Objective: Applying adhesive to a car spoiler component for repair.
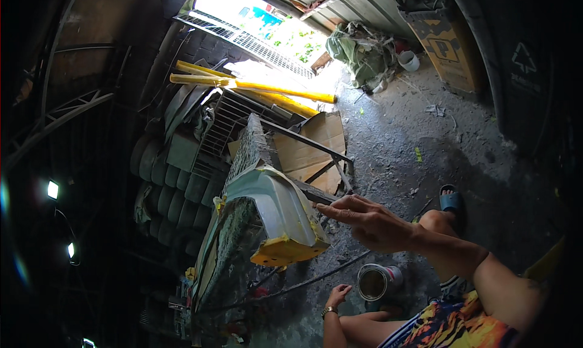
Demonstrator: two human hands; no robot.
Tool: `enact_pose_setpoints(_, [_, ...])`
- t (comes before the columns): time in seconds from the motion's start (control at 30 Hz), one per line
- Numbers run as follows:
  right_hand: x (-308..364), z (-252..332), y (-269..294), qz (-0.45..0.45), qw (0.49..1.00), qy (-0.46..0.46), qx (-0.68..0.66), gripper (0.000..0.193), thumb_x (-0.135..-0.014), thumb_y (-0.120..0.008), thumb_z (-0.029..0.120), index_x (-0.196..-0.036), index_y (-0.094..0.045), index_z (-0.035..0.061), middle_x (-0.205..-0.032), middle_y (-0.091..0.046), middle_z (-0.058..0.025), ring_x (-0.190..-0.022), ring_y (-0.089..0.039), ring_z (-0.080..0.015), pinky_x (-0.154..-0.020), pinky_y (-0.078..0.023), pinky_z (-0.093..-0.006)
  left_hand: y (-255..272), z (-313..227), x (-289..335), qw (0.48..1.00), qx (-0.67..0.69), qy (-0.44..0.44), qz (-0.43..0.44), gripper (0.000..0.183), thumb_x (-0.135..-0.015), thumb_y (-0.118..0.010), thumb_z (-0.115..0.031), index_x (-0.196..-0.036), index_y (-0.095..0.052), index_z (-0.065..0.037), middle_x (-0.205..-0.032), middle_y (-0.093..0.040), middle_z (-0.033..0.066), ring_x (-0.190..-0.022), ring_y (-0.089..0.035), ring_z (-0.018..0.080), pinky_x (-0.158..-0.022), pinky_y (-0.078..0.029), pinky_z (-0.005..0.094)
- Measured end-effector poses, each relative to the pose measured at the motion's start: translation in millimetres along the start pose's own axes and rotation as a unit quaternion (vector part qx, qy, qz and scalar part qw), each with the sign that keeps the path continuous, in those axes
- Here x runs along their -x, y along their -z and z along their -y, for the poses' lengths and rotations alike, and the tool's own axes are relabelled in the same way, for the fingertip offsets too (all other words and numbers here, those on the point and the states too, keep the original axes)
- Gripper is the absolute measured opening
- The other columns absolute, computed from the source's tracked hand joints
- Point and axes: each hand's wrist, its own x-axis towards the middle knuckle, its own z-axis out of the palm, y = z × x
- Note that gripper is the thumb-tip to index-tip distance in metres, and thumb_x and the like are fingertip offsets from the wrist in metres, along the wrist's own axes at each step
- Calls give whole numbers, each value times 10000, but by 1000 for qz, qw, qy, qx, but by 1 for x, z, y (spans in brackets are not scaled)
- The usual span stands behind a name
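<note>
A curved, moulded grey-white panel with a yellow lower end lies over a rough, crusted support in the middle. My right hand reaches in from the right, its index finger stretched toward the panel's right edge. The fingertip is at or very close to that edge; contact is hard to tell. Nothing shows in this hand. Below it, my left hand, a watch on its wrist, is held by my knee with loosely bent fingers and nothing visible in it. An open metal tin with brownish contents stands close by.
Yellow poles, a wire rack and a cardboard sheet lie beyond the panel. Green sheeting, a white bucket and a yellow-brown box stand at the far right. A dark cable crosses the floor.
</note>
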Motion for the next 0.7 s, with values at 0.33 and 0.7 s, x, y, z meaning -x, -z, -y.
enact_pose_setpoints(0.33, [13, 7, -8, -3, 995, 13, 94, 689, -805, -632, -42, -1437, -460, 172, -1148, -536, -81, -1084, -546, -250, -988, -447, -438, 1, 4, 2, 1000, 0, 7, 17, 378, -889, -675, -428, -1055, -679, -89, -789, -573, -26, -690, -512, 100, -600, -468, 271])
enact_pose_setpoints(0.7, [-3, 8, -17, -55, 998, 15, 11, 633, -811, -605, -73, -1393, -512, 158, -1214, -577, -102, -1100, -573, -272, -991, -463, -424, 1, 4, 0, 1000, 3, -11, 15, 396, -891, -675, -424, -1085, -675, -78, -863, -620, -24, -733, -546, 103, -614, -480, 269])
